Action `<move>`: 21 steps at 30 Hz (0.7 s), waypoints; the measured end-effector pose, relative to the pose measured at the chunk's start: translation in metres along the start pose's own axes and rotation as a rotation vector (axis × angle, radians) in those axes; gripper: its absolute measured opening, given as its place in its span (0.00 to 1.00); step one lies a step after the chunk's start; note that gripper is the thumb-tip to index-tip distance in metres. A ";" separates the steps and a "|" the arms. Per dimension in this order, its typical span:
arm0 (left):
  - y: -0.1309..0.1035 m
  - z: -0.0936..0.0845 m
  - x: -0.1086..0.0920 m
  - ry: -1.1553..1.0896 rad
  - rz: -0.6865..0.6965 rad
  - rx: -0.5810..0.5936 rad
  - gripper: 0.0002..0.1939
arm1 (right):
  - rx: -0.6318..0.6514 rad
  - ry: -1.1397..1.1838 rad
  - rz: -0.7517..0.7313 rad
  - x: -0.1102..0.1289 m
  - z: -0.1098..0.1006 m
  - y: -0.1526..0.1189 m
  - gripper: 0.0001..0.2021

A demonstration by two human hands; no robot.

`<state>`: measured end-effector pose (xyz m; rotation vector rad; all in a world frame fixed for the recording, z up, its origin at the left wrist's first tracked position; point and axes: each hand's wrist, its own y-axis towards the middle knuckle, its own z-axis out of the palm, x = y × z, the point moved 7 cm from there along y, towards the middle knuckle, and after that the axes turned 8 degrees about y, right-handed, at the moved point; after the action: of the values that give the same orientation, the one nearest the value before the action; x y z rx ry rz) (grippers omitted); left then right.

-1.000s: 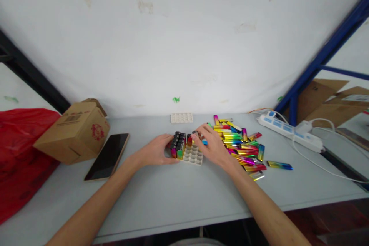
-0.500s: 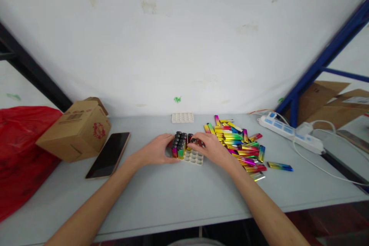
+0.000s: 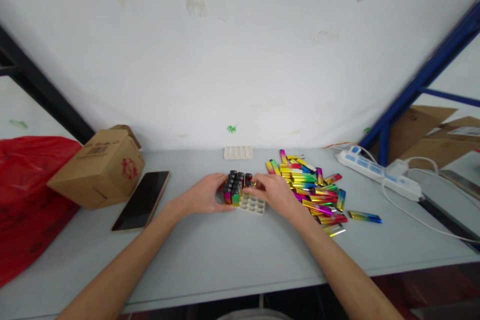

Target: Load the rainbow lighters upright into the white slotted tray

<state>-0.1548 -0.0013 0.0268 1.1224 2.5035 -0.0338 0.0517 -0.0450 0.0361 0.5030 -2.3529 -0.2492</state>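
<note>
Black-topped lighter (image 3: pixel 250 184) pinched in the right hand (image 3: pixel 274 192) looks kinda upright over the white holed tray (image 3: pixel 256 205) mid-frame, just right of the standing lighters (image 3: pixel 231 187) the left hand (image 3: pixel 204 194) cups, can't tell if gripping.

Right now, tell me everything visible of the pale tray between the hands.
The pale tray looks like moulded plastic, with rows of round pockets. It lies flat on the grey table; its near-right pockets are bare. Upright black-topped pieces with shiny coloured bodies occupy its left side, hiding pockets there. The left hand cups them; whether it touches the tray is unclear. The right hand holds another piece there.
</note>
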 end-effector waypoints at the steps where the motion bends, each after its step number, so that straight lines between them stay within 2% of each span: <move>1: 0.000 0.000 0.000 0.005 0.000 0.002 0.30 | -0.017 -0.032 0.039 -0.001 0.001 0.001 0.21; 5: 0.000 0.000 0.000 0.021 -0.012 0.008 0.30 | -0.048 -0.107 0.093 -0.003 -0.004 0.002 0.25; 10: 0.000 0.001 0.003 0.019 -0.040 0.008 0.29 | -0.129 -0.160 0.043 -0.019 -0.027 0.000 0.18; 14: 0.001 0.001 0.004 0.008 -0.018 -0.018 0.31 | -0.009 -0.206 0.003 -0.037 -0.020 -0.001 0.06; 21: 0.001 0.001 0.003 0.000 0.000 -0.019 0.31 | 0.098 -0.125 -0.007 -0.046 -0.014 0.000 0.04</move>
<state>-0.1556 0.0014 0.0245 1.1144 2.4992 -0.0102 0.0924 -0.0261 0.0187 0.5574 -2.4950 -0.1731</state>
